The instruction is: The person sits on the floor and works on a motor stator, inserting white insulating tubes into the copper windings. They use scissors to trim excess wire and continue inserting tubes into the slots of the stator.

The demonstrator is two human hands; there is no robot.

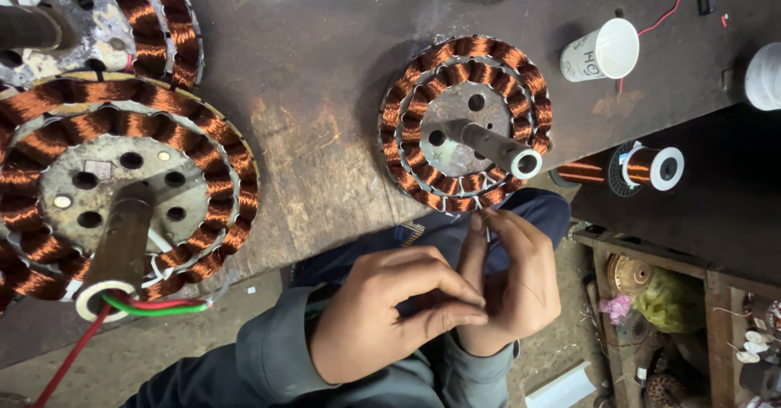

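While 2 hands (455,294) pinch thin wire together, 4 stators (465,123), 1 cup (600,52) sit nearby.

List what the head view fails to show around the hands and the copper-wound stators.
- What the left hand and right hand pinch: too thin, fingers cover it.
- Large stator: cut off by the left edge.
- Centre stator: its near rim, where the fingertips reach, is unclear.

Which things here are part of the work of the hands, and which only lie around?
In the work:
left hand
right hand
middle stator, just above the hands

Lying about:
large stator
paper cup
wire spool
red and green leads
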